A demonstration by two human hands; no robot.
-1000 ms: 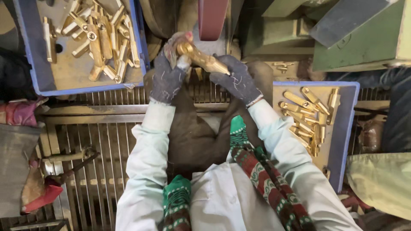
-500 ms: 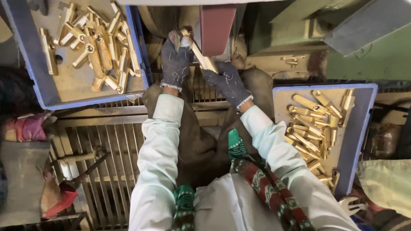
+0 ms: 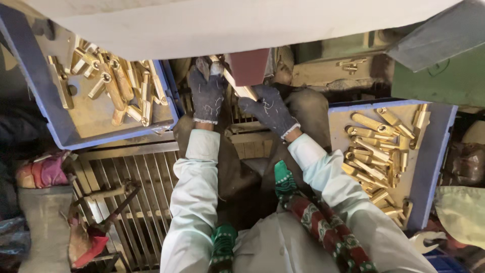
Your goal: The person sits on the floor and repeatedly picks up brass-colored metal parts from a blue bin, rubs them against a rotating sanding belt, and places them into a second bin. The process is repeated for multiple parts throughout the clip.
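Note:
Both my hands wear dark speckled work gloves. My left hand (image 3: 208,93) and my right hand (image 3: 268,108) together grip one long brass part (image 3: 241,87), one hand at each end. The part is held slanted against a reddish-brown abrasive belt (image 3: 249,65) at the top centre. Its upper end lies partly hidden under a pale cover above the belt. My sleeves are light-coloured, and a patterned red and green scarf hangs down my front.
A blue tray (image 3: 55,132) at the left holds several brass parts, and a second blue tray (image 3: 429,167) at the right holds several more. A metal grating (image 3: 146,177) lies below. Green machine housing (image 3: 439,76) stands at the upper right, rags at the far left.
My hands have carried the brass part forward and up against the belt, and my head has moved closer, so a pale cover now fills the top of the view.

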